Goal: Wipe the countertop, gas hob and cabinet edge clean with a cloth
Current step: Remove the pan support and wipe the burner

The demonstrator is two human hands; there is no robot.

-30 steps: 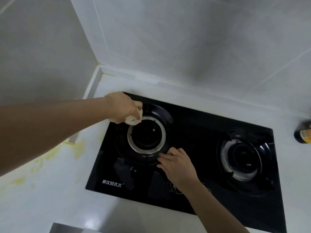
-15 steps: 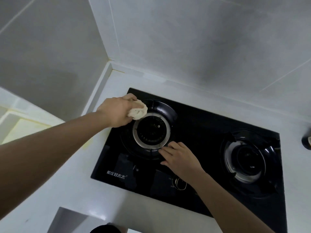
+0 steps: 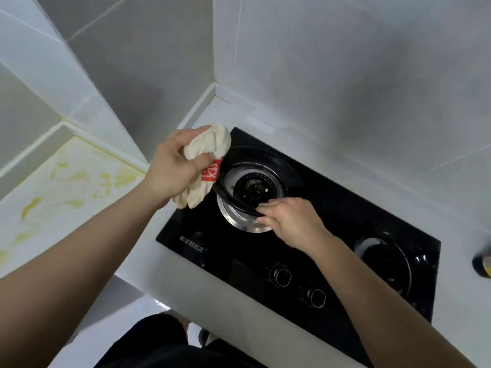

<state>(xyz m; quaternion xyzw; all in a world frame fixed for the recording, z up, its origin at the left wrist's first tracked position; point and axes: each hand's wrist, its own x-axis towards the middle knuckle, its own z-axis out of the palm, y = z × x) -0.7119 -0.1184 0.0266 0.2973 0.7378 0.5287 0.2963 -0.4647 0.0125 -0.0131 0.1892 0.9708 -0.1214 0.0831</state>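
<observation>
Status check, left to right. Found yellow stains (image 3: pixel 66 187) spread over ledge (image 3: pixel 53 248) at far left; judged unwiped.

Found left hand (image 3: pixel 172 168) clenched round bunched cloth (image 3: pixel 210 147), held up off hob (image 3: pixel 332 221), above its left rear corner. Noted red label (image 3: pixel 211 172) on cloth. Placed cloth just beside raised end of ring (image 3: pixel 225 192); could not tell whether touching.

Found right hand (image 3: pixel 289 221) pinching near side of that black ring, with ring tilted up off left burner (image 3: pixel 252 187). Saw steel collar (image 3: pixel 247 227) exposed beneath. Judged step in hand as cleaning of ring or burner seat, with wiping contact not yet made.

Saw no plain dirt on hob glass; dark gloss prevented firm reading. Noted two knobs (image 3: pixel 279 274) near front edge, untouched by either hand. Noted right burner (image 3: pixel 382 258) with its own ring seated flat; judged not yet opened up for wiping.

Noted bottle (image 3: pixel 482 264) at far right on countertop (image 3: pixel 265 120); judged that strip beneath it remained to be wiped.

Could not identify cabinet edge with certainty; no hand or cloth near front face below hob.

Judged task as part done at most: left burner in hand; ledge stains, right burner, countertop and cabinet edge outstanding.
</observation>
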